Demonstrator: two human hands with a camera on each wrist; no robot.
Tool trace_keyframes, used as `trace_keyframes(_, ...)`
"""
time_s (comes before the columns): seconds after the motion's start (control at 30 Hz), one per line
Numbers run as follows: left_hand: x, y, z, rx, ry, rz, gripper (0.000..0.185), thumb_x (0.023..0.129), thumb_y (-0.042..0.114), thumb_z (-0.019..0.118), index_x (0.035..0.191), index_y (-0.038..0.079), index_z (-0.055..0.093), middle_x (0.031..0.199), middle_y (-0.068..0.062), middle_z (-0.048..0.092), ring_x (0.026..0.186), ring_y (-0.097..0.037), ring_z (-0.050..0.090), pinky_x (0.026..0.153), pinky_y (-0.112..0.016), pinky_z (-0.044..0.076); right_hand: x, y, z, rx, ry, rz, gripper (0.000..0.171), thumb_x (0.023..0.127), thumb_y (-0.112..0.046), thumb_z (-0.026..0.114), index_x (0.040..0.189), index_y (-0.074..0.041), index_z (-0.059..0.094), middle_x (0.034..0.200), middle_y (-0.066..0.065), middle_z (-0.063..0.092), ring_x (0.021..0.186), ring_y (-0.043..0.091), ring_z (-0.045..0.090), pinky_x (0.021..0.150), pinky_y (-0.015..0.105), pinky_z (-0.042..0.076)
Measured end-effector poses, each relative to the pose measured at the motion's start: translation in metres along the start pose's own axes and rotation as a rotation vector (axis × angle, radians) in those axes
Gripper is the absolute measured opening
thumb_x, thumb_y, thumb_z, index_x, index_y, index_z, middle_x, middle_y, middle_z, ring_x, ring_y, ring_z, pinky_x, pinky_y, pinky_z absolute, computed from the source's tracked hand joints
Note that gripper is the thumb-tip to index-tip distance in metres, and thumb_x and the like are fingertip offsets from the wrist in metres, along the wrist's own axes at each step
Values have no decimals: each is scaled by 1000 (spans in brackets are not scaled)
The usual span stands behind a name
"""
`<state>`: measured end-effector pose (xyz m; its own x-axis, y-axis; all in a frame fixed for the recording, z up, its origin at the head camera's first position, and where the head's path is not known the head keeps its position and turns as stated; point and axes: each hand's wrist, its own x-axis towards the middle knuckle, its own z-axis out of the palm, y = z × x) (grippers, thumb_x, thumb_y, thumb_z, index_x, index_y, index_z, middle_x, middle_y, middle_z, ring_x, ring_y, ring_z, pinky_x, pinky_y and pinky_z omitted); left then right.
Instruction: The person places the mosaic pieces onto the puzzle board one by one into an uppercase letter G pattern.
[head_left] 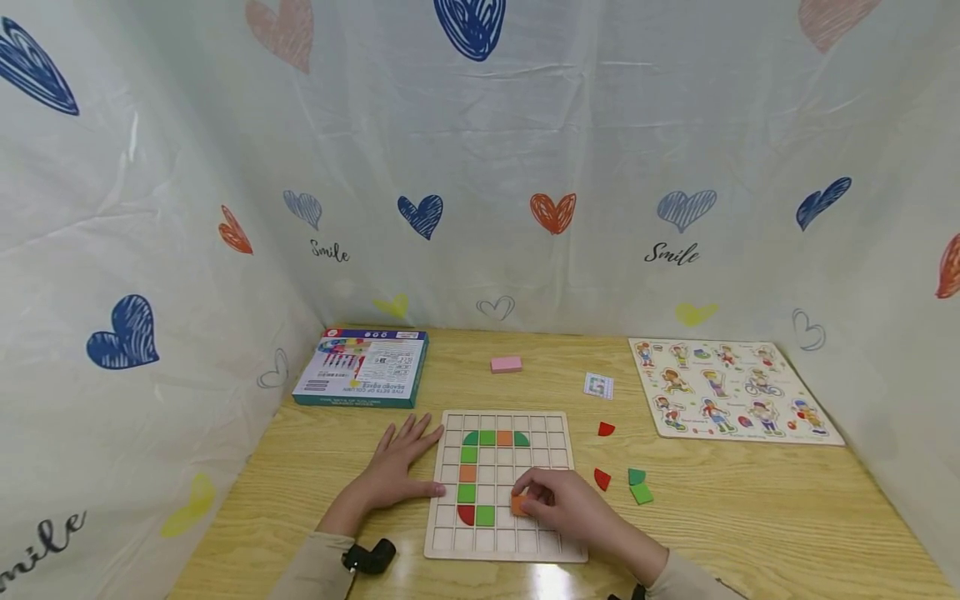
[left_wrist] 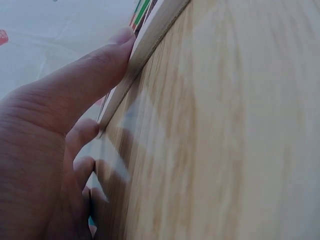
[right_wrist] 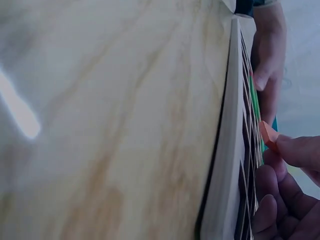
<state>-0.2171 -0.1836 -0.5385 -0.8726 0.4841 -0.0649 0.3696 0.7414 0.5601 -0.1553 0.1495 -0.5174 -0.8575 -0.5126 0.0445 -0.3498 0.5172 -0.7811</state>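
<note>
A wooden grid board (head_left: 547, 425) lies on the table near the front edge, with green, orange and red tiles set in a curved line. My right hand (head_left: 558, 500) pinches an orange tile (head_left: 519, 504) over the board's lower right cells; the right wrist view shows the orange tile (right_wrist: 269, 135) at a fingertip above the grid board (right_wrist: 227, 150). Flat on the table, my left hand (head_left: 401, 467) has straight fingers and its thumb against the board's left edge. In the left wrist view that thumb (left_wrist: 95, 70) presses the board's edge (left_wrist: 150, 45).
Loose red and green tiles (head_left: 637, 486) lie right of the board. A pink block (head_left: 506, 364) and a small card (head_left: 598, 385) sit behind it. A printed box (head_left: 363, 367) is at the back left, a picture puzzle board (head_left: 731, 387) at the back right. Curtains enclose three sides.
</note>
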Motion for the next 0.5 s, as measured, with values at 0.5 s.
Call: trace_keyframes(0.5, 0, -1, 0, 0, 1, 9, 99, 81, 65, 75, 161, 21, 34, 170, -9, 15, 156, -34, 1, 123, -57, -6, 9, -11, 19, -132, -40, -17, 6, 94, -24, 74, 100, -26, 73, 79, -18, 54, 70, -1, 48, 64, 18, 43)
